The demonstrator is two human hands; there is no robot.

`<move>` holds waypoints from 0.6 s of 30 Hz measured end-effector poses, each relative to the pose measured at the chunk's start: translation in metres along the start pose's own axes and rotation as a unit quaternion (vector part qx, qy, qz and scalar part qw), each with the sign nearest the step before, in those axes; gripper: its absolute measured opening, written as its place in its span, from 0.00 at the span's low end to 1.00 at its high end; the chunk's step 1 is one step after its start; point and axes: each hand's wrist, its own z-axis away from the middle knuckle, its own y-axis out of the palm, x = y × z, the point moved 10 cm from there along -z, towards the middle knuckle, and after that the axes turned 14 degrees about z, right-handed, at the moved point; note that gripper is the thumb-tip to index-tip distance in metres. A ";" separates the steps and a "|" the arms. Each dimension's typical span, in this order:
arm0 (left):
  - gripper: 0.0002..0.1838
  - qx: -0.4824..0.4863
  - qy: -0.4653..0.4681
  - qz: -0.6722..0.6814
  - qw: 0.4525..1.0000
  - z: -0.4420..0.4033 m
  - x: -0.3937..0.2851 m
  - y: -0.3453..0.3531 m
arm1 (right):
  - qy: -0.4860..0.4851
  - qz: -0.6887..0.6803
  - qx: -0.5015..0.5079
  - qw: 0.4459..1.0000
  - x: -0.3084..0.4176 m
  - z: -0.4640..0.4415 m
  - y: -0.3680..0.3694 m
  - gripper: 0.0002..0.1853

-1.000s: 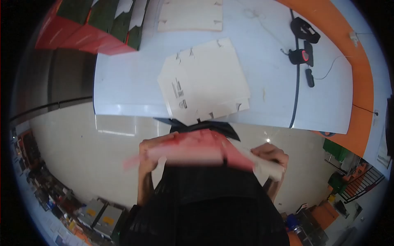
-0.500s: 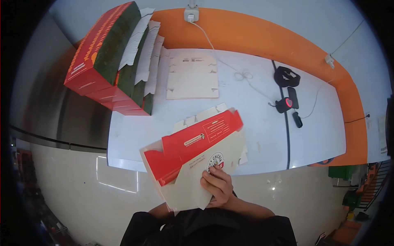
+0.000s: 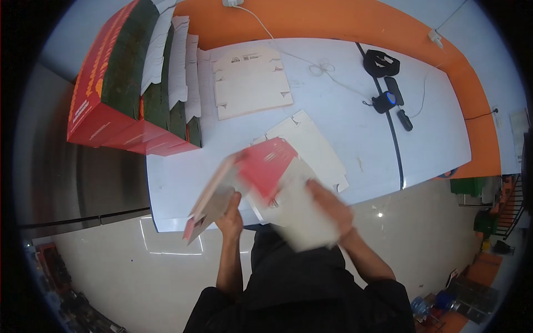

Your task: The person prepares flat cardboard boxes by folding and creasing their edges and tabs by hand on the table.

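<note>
No full wording can be read with certainty. Dark print (image 3: pixel 246 57), with a square code in its middle, is carried near the far edge of the flat cream carton (image 3: pixel 252 89) on the table. White lettering (image 3: pixel 81 109), too small to be deciphered, is printed on the red box (image 3: pixel 91 86). Pale print on the handled red-and-cream carton (image 3: pixel 266 164) is blurred.

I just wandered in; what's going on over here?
A person's left hand and right hand hold red-and-cream cardboard, partly blurred, over the near edge of a white table. A flat cream sheet lies partly hidden behind it, with more flat cardboard farther back. Red boxes stand at the table's left end.
</note>
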 end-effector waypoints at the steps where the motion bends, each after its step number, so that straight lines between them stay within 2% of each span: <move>1: 0.16 0.015 0.009 -0.015 1.000 -0.003 -0.006 0.001 | 0.080 -0.032 -0.013 0.996 -0.029 0.007 -0.008 0.17; 2: 0.16 0.033 0.017 -0.034 0.999 -0.006 -0.009 0.009 | 0.228 -0.084 -0.042 0.969 -0.075 0.028 -0.010 0.16; 3: 0.16 0.052 0.026 -0.053 0.997 -0.008 -0.012 0.017 | 0.369 -0.132 -0.072 0.917 -0.116 0.055 -0.004 0.16; 5: 0.16 0.092 0.048 -0.089 0.991 -0.020 -0.015 0.040 | 0.396 -0.185 -0.080 0.896 -0.142 0.059 0.016 0.15; 6: 0.16 0.102 0.024 -0.087 0.991 -0.025 0.011 0.034 | 0.410 -0.211 -0.084 0.884 -0.154 0.065 0.024 0.15; 8: 0.16 0.125 -0.021 -0.086 0.988 -0.036 0.079 0.015 | 0.374 -0.120 -0.064 0.917 -0.177 0.084 0.046 0.16; 9: 0.16 0.149 -0.005 -0.109 0.983 -0.034 0.073 0.023 | 0.353 -0.075 -0.056 0.931 -0.176 0.079 0.052 0.16; 11: 0.16 0.193 0.025 -0.155 0.968 -0.027 0.063 0.037 | 0.362 -0.094 -0.096 0.922 -0.183 0.083 0.054 0.16; 14: 0.18 0.125 -0.042 -0.120 0.984 -0.038 0.078 0.017 | 0.393 -0.118 -0.128 0.903 -0.187 0.079 0.046 0.16; 16: 0.19 0.126 -0.032 -0.073 0.989 -0.044 0.065 0.026 | 0.406 -0.149 -0.132 0.892 -0.182 0.068 0.039 0.15; 18: 0.19 0.140 -0.023 -0.060 0.988 -0.045 0.067 0.028 | 0.383 -0.119 -0.136 0.906 -0.200 0.082 0.047 0.16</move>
